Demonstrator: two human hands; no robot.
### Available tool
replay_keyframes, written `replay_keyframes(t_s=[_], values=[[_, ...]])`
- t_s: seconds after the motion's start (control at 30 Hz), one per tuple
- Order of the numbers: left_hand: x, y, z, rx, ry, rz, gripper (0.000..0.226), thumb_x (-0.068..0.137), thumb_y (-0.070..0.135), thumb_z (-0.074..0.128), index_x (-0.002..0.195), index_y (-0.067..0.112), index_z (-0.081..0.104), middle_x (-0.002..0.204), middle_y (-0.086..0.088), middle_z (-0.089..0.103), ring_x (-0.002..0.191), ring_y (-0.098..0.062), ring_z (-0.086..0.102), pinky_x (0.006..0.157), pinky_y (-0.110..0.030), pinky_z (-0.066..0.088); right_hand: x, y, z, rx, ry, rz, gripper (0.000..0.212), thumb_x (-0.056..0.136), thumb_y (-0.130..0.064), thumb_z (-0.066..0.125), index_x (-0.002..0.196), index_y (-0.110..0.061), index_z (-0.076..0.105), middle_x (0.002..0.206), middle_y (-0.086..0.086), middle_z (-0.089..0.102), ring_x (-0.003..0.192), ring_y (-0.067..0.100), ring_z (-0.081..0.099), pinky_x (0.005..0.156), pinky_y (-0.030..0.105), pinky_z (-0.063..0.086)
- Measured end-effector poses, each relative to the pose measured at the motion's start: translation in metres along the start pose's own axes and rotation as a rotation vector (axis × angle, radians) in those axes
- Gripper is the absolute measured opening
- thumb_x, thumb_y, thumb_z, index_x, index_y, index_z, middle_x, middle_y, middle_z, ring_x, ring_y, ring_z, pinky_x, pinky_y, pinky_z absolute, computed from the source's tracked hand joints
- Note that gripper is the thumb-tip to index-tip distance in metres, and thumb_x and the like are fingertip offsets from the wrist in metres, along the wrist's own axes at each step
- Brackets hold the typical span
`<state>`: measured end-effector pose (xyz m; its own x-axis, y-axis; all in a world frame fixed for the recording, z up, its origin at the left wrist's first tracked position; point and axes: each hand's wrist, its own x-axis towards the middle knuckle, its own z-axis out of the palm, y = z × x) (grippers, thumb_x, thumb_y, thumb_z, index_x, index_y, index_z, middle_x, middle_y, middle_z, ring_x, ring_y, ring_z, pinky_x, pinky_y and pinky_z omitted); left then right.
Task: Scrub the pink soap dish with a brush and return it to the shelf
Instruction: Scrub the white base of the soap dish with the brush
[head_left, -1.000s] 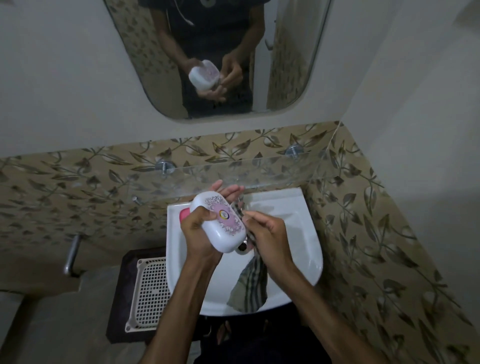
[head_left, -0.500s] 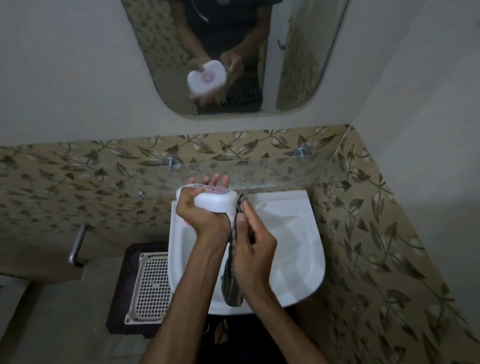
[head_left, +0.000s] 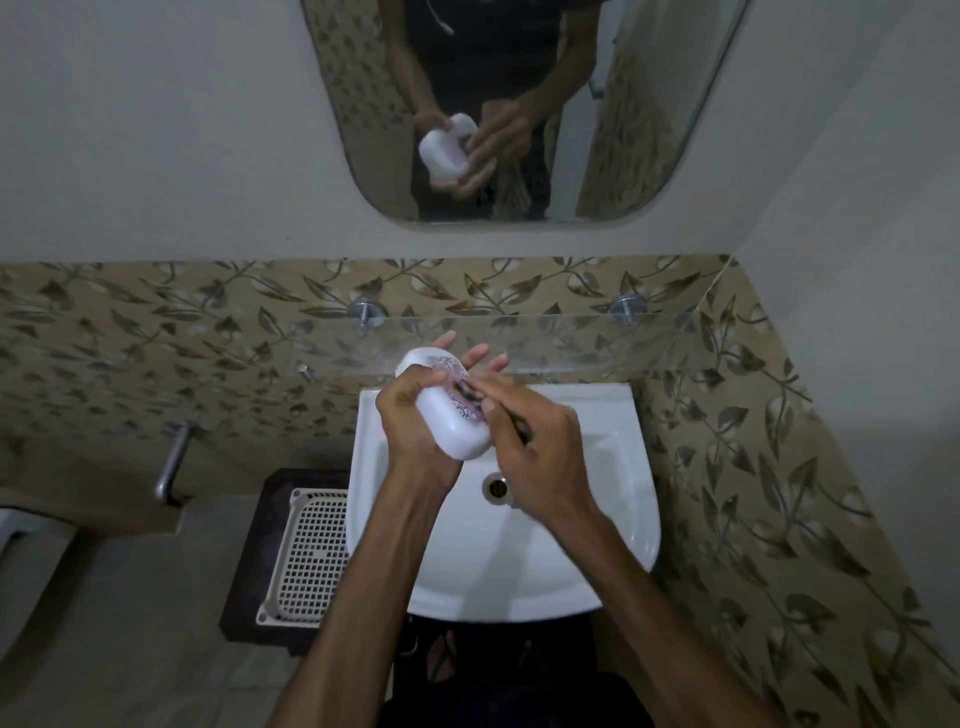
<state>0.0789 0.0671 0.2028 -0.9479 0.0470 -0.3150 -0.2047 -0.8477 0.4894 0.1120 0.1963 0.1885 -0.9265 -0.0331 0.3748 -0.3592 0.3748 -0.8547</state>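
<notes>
The left hand (head_left: 415, 421) grips the soap dish (head_left: 447, 410) over the back of the white sink (head_left: 613, 499), thumb across its near side and fingers (head_left: 475, 356) wrapped behind it, their tips showing past the far edge. The dish is pale with a pink floral patch on the face turned up, and it tilts with 1 end toward the glass shelf (head_left: 571, 338) just beyond those fingertips. The right hand (head_left: 540, 457) is curled narrow around a thin dark brush (head_left: 511, 423); its blurred head touches the patterned face of the dish, just right of the left thumb. The sink drain (head_left: 497, 487) lies below the right hand's knuckles. A white plastic grid tray (head_left: 306, 556) sits on a dark stand left of the left wrist. The mirror (head_left: 623, 130) above reflects both hands and the dish.
</notes>
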Motion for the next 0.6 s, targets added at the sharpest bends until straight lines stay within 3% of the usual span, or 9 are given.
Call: replay_keyframes(t_s=[0.13,0.23,0.37,0.43,0.5,0.6], values=[[-0.002,0.007,-0.004,0.06,-0.08,-0.193,0.063,0.093,0.043,0.056,0.145,0.01,0.049,0.128,-0.028,0.061,0.118,-0.045,0.063,0.107,-0.058,0.046,-0.01,-0.005,-0.007,-0.004,-0.171,-0.199,0.038,0.102,0.0,0.059,0.137,-0.01,0.069,0.143,0.001,0.067,0.136,0.008,0.06,0.109,0.032,0.054],[-0.008,0.001,-0.007,0.072,-0.06,-0.248,0.075,0.096,0.06,0.049,0.15,0.008,0.052,0.137,-0.024,0.062,0.118,-0.038,0.067,0.105,-0.05,0.052,0.011,0.003,-0.016,-0.08,-0.073,-0.073,0.036,0.102,0.001,0.061,0.134,-0.013,0.071,0.138,0.0,0.068,0.124,0.001,0.062,0.097,0.033,0.058],[-0.009,0.002,-0.004,0.112,-0.06,-0.291,0.076,0.099,0.066,0.044,0.148,0.011,0.056,0.143,-0.021,0.062,0.118,-0.033,0.068,0.098,-0.043,0.059,0.013,0.0,-0.016,-0.137,0.018,-0.042,0.031,0.104,-0.012,0.061,0.129,-0.02,0.075,0.118,0.004,0.056,0.103,0.007,0.058,0.08,0.029,0.06],[-0.007,0.003,-0.005,0.113,-0.073,-0.292,0.076,0.097,0.065,0.047,0.149,0.01,0.055,0.139,-0.021,0.065,0.114,-0.033,0.07,0.094,-0.043,0.06,0.017,0.003,-0.019,-0.102,0.055,-0.002,0.027,0.102,-0.009,0.065,0.125,-0.016,0.077,0.11,0.004,0.063,0.098,0.013,0.065,0.077,0.038,0.061],[-0.004,0.003,-0.006,0.093,-0.085,-0.308,0.079,0.093,0.064,0.05,0.151,0.011,0.052,0.133,-0.022,0.067,0.112,-0.034,0.071,0.095,-0.046,0.058,0.012,-0.002,-0.019,-0.065,0.077,0.005,0.025,0.095,-0.005,0.072,0.117,-0.014,0.081,0.106,0.003,0.072,0.095,0.015,0.07,0.078,0.042,0.061],[0.003,0.001,-0.008,0.084,-0.095,-0.353,0.076,0.096,0.065,0.045,0.153,0.015,0.046,0.144,-0.035,0.056,0.13,-0.045,0.06,0.107,-0.056,0.047,-0.013,-0.018,-0.008,-0.062,0.003,-0.19,0.024,0.091,-0.008,0.076,0.112,-0.016,0.082,0.108,-0.001,0.077,0.101,0.01,0.071,0.087,0.034,0.06]])
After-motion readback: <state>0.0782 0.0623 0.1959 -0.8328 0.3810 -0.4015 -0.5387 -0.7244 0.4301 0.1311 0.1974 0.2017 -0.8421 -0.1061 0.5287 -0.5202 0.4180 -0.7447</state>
